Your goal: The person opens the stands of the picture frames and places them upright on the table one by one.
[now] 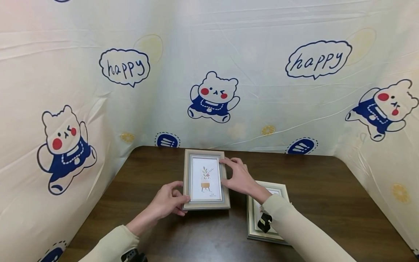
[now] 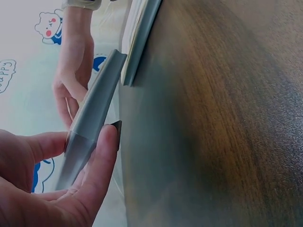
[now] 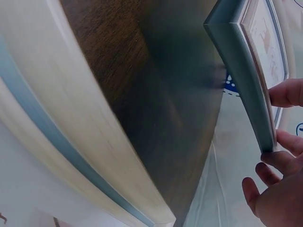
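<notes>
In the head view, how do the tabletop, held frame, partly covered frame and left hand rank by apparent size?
Largest to smallest:
1. Tabletop
2. Held frame and partly covered frame, unranked: they look alike, and the right forearm hides part of the latter
3. Left hand

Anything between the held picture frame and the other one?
Bare tabletop, per head view; the right hand crosses its far end, pinching the held frame.
</notes>
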Demonstrator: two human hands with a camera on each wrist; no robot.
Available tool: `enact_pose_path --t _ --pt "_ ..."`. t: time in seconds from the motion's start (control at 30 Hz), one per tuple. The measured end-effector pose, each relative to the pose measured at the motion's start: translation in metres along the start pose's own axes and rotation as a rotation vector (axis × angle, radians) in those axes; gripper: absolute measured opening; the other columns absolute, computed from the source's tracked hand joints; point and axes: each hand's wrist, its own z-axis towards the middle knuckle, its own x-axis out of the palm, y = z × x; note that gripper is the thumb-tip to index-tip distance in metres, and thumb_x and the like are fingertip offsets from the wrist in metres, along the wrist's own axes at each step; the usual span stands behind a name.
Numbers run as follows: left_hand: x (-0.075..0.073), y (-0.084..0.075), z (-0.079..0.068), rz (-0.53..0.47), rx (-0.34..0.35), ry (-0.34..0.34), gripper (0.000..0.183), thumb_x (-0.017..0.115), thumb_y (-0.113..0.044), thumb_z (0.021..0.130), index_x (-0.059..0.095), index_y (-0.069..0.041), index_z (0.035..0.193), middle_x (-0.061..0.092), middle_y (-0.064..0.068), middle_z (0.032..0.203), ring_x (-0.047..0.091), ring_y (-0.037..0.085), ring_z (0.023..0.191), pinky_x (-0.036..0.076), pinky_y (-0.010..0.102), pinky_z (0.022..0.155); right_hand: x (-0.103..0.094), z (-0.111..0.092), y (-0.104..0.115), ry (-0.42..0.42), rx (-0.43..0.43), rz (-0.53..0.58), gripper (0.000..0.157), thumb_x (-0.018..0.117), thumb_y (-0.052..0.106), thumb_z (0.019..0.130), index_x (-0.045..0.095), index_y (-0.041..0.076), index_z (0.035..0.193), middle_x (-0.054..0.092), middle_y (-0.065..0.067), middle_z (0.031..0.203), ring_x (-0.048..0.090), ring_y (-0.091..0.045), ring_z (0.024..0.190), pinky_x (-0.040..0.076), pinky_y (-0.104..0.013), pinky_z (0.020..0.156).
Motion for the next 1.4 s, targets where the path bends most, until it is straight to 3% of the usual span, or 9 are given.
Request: enact_pose_path --t 0.63,0.93,1.4 --pt "0.0 -0.012 -0.005 -0.017 -0.007 -0.017 0.053 0.079 -0.007 0.094 0.052 0.006 0.138 0.067 0.018 0.087 0.072 0.03 0.066 0.063 0.045 0.064 -0.003 -0.004 0.001 -0.009 -0.016 0.043 0.066 0.077 0.018 0.089 0.057 0.016 0.151 0.044 -0.012 0.162 0.038 -0.035 0.141 0.038 -0.063 0.106" --pt "0.001 -0.013 -0.008 -0.049 0.035 -0.02 0.053 0.08 -0.005 0.093 0.052 0.005 0.137 0.066 0.018 0.085 0.071 0.031 0.064 0.062 0.05 0.065 -0.004 -0.005 0.002 -0.017 -0.016 0.066 0.066 0.078 0.017 0.089 0.057 0.018 0.152 0.043 -0.012 0.163 0.037 -0.035 0.141 0.038 -0.065 0.107" --pt "0.007 -0.017 -0.014 -0.071 0.08 -0.081 0.054 0.082 -0.002 0.089 0.055 0.003 0.135 0.064 0.017 0.081 0.071 0.033 0.059 0.062 0.053 0.062 -0.003 -0.005 -0.003 -0.028 -0.053 0.063 0.066 0.077 0.017 0.09 0.055 0.019 0.153 0.042 -0.011 0.164 0.035 -0.035 0.142 0.037 -0.066 0.108"
